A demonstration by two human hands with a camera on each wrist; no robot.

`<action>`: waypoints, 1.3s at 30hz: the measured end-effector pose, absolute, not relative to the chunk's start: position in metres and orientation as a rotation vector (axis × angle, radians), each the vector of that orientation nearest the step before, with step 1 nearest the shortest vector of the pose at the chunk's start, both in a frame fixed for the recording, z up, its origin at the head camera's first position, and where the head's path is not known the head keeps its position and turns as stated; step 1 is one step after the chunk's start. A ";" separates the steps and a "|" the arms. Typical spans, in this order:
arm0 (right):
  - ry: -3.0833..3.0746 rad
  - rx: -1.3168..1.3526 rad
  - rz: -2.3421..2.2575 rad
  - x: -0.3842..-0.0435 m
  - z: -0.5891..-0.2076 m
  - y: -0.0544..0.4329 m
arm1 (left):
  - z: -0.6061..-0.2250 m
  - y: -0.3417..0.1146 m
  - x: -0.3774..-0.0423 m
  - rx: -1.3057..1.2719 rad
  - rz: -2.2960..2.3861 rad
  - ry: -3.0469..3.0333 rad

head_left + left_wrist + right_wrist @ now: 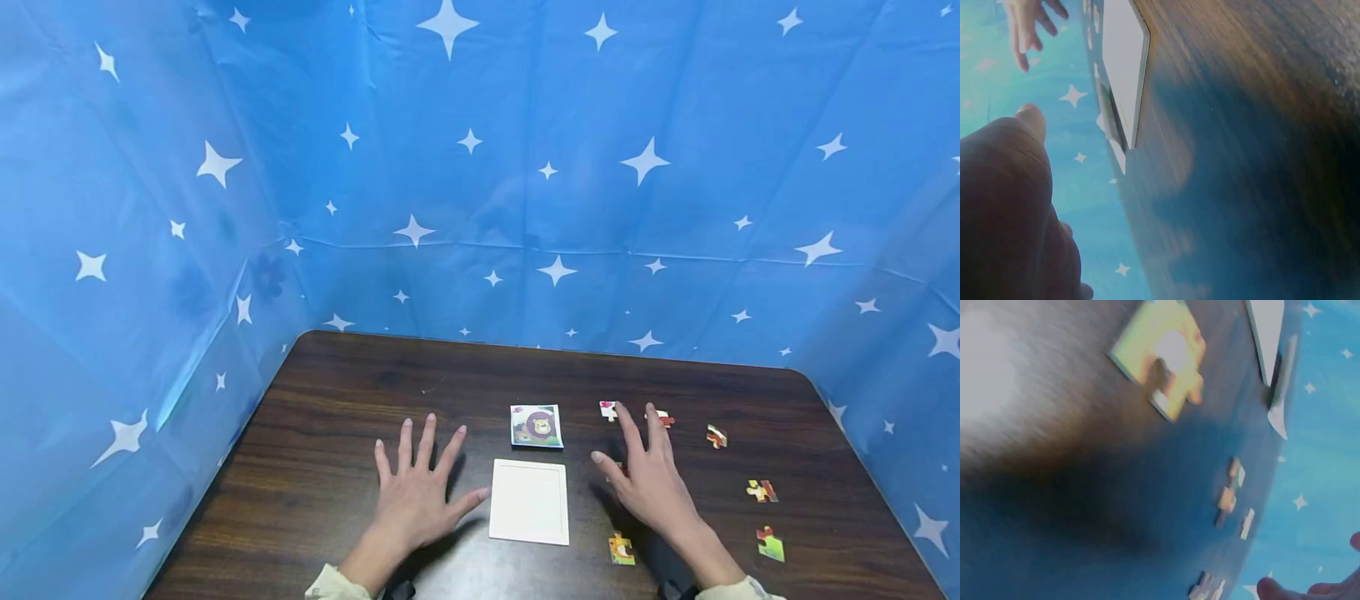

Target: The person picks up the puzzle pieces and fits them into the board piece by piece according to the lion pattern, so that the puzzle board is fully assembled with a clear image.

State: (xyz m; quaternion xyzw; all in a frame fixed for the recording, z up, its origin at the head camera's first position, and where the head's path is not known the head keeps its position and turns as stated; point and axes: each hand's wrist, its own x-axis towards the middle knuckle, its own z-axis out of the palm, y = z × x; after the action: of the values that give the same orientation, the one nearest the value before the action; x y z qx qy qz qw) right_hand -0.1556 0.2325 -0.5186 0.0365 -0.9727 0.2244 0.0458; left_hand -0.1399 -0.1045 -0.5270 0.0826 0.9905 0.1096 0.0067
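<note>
My left hand (418, 500) hovers low over the table with its fingers spread, thumb tip at the left edge of a shallow white puzzle tray (528, 502). Nothing lies in that tray. Behind it is a square picture card (536, 426) showing a lion. On the right, my right hand (656, 483) is held above the table, fingers extended and holding nothing. Its fingertips overlap a pink-and-white puzzle piece (607, 410) and a red one (663, 419) in the head view. A yellow-orange piece (1175, 356) shows large in the right wrist view.
More puzzle pieces lie scattered on the right: a striped one (716, 436), a yellow-and-red one (762, 491) and a green-and-red one (770, 543). Blue star-printed cloth (480, 183) hangs around the dark wooden table (300, 500).
</note>
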 end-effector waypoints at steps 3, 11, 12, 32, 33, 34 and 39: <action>-2.926 0.052 0.802 -0.165 -0.511 0.237 | -0.527 -0.103 -0.141 0.271 0.341 3.101; -2.843 -0.076 0.921 -0.191 -0.491 0.252 | -0.532 -0.097 -0.146 0.380 0.467 3.008; -2.834 -0.093 0.944 -0.196 -0.490 0.254 | -0.533 -0.096 -0.147 0.406 0.499 2.975; -2.609 -0.594 1.921 -0.243 -0.502 0.265 | -0.547 -0.083 -0.152 0.680 0.489 2.837; -2.604 -0.612 1.931 -0.245 -0.503 0.265 | -0.547 -0.083 -0.152 0.681 0.486 2.841; -2.597 -0.629 1.937 -0.246 -0.504 0.265 | -0.548 -0.082 -0.151 0.682 0.486 2.845; -2.624 -0.686 1.885 -0.250 -0.509 0.264 | -0.550 -0.082 -0.149 0.666 0.484 2.840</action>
State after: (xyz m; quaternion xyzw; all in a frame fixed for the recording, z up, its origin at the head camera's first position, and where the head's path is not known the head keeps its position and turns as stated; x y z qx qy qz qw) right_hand -0.2501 0.2637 -0.5085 -0.2071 -0.7919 0.5689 -0.0803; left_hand -0.1492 -0.0823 -0.5500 0.2242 0.9564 0.1630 0.0923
